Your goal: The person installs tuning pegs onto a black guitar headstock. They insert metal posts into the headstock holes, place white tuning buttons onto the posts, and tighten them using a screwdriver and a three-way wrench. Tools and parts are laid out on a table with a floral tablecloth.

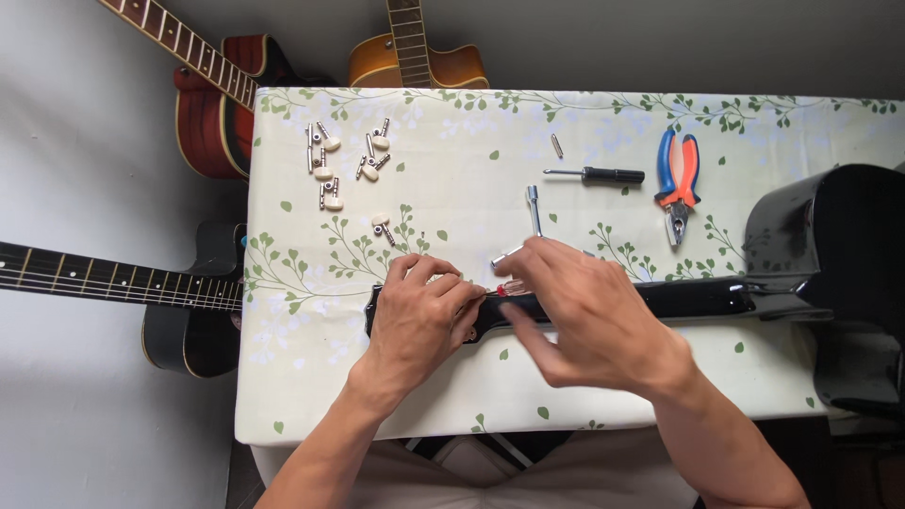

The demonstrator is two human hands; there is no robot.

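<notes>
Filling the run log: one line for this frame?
left hand on black guitar headstock | right hand holds red-handled screwdriver at headstock | tuning pegs, pliers, black screwdriver lie on table

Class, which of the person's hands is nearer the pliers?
Right. The right hand lies below-left of the pliers; the left hand is farther left, on the guitar headstock.

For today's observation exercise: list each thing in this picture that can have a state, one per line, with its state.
Left hand: resting on the headstock.
Right hand: holding a red-handled screwdriver.
Black guitar: lying flat across the table, headstock under the hands.
Tuning pegs: loose, scattered.
Pliers: lying unused, jaws shut.
Black screwdriver: lying unused.
Socket wrench: lying unused.
</notes>
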